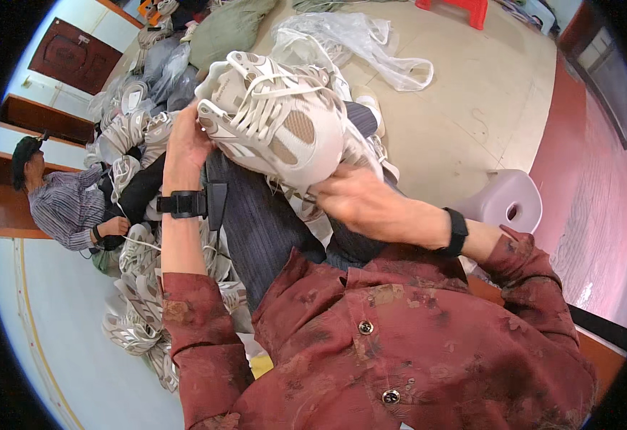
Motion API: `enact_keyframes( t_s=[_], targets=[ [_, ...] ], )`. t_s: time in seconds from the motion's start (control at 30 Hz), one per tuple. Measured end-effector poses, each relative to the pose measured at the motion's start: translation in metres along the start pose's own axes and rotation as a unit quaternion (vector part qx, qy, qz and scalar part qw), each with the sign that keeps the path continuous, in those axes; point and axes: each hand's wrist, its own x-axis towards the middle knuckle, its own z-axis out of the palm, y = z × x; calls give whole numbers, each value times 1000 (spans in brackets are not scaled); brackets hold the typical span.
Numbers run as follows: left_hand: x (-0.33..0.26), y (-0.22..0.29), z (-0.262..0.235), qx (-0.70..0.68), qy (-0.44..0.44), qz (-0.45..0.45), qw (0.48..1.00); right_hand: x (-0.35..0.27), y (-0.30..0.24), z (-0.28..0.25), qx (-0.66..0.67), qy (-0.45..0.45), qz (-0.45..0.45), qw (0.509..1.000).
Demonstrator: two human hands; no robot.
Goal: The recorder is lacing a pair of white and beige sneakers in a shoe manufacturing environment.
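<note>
Left hand (188, 147) clasps shoe (285, 129) at the heel end, forearm extended. Right hand (363, 204) curls in by the toe, elbow bent; fingertips hidden, cannot tell what they pinch. Shoe held above dark trousers (259, 222); shoe pile (133, 333) at left.

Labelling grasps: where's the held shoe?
Head view, upper centre-left: the shoe is over dark trousers, left hand at its heel, right hand by its toe.
</note>
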Motion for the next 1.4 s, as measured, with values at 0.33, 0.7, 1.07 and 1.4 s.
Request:
enact_keyframes(
  t_s=[0.33,0.7,1.07,1.4],
  targets=[
    [16,-50,7,40,9,10,999,-15,-11,-13,124,-15,0,992],
    [-6,-49,-18,554,-57,478,679,-34,16,-57,328,116,494,797],
    [11,-16,21,124,-12,85,989,-3,25,-29,567,146,450,674],
    [-33,-25,43,424,-143,300,842,-22,32,-42,549,96,495,667]
  ],
)
